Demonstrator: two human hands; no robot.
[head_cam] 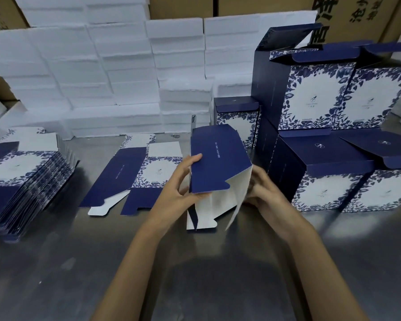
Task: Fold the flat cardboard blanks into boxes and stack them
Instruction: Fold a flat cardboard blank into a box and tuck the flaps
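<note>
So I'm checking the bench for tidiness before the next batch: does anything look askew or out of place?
Mostly orderly. The stack of flat blanks at the left has slumped, its sheets fanned out sideways. One single blank lies loose beside the box being folded.

I work at a grey metal table [56,274] with a dull, scuffed sheen. Behind it, white foam blocks [116,72] are stacked high against the wall, with brown printed cartons [368,15] standing behind them.
</note>
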